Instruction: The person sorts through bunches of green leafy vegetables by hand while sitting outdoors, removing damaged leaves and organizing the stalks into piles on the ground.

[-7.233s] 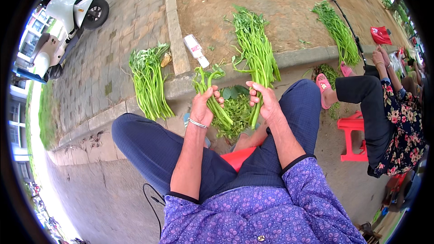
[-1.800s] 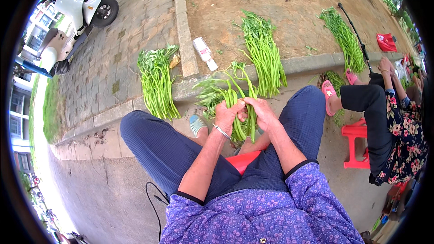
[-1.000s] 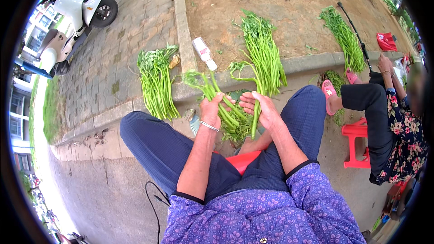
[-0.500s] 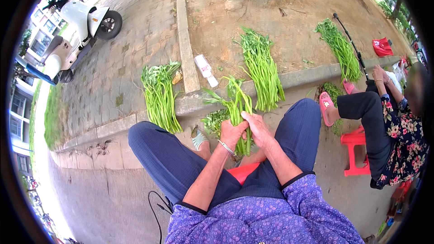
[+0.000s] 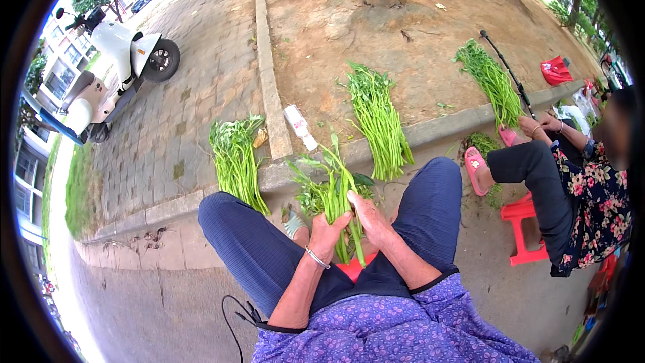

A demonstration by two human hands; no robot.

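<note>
I sit with my knees apart and hold leafy green stalks (image 5: 336,178), which look like water spinach, between my legs. My left hand (image 5: 325,234) is wrapped round the bunch, stem ends hanging below it. On the bunch's right side, my right hand (image 5: 371,219) pinches a stalk with its thumb up along it; its fingertips are partly hidden. Behind my hands, loose leafy greens (image 5: 308,196) lie between my feet. One bundle of the greens (image 5: 235,165) rests on the curb ahead to the left, another bundle (image 5: 379,124) ahead to the right.
A white bottle (image 5: 299,126) lies by the curb (image 5: 274,176). At right another person (image 5: 584,208) in a floral top sits beside a red stool (image 5: 521,218). Farther off are a third bundle (image 5: 494,84), a black pole (image 5: 507,70), a red bag (image 5: 555,70) and a white scooter (image 5: 121,60).
My hands and the held stalks have shifted slightly left and down, and the right hand's fingers have loosened and straightened a little. The view has tilted up. The other person's hands have moved lower.
</note>
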